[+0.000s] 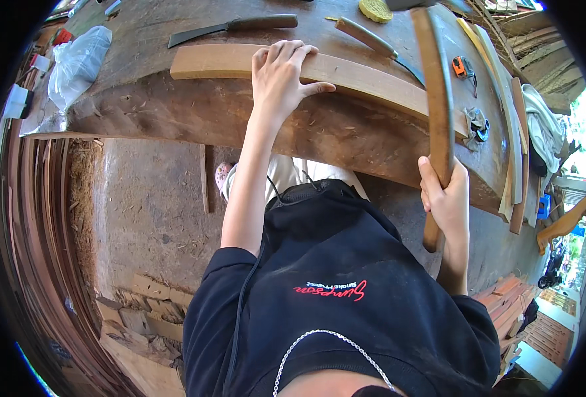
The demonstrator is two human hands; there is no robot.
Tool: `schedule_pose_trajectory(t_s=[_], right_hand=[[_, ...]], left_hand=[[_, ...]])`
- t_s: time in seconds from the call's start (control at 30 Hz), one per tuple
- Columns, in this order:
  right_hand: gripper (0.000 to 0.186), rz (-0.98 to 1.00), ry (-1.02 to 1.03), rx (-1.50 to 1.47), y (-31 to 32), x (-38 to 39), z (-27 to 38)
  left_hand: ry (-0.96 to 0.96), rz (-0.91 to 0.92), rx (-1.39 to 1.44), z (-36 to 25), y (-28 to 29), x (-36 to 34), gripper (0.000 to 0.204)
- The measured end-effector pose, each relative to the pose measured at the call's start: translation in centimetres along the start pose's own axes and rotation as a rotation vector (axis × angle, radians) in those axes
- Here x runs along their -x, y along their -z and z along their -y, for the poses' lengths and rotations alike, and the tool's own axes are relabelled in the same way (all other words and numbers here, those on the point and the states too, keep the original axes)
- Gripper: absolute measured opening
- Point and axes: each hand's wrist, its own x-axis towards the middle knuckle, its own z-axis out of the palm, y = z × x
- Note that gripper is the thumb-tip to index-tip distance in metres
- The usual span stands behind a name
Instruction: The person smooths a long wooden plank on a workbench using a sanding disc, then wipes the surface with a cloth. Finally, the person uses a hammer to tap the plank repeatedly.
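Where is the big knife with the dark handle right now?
In the head view, the knife lies flat on the workbench, at the upper left, just beyond the pale wooden strip that the left hand presses down.

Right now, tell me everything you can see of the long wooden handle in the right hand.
The long wooden handle is a smooth, reddish-brown wooden shaft, slightly curved. The right hand grips it near its lower end, fingers wrapped round. It rises steeply over the workbench edge, crossing the pale curved plank. Its top end is cut off by the frame.
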Motion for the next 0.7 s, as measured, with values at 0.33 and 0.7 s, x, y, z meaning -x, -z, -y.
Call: schedule_pose_trajectory(t_s=[0.33, 0.7], right_hand=[[0.021, 0.004, 0.082, 0.183, -0.3, -0.5, -1.3], [0.027, 0.07, 0.055, 0.268, -1.1, -1.1, -2.0]], left_hand=[[-0.023, -0.044, -0.009, 0.3, -0.2, -0.1, 0.067], [0.007, 0.0, 0.021, 0.0, 0.0, -0.3, 0.068]])
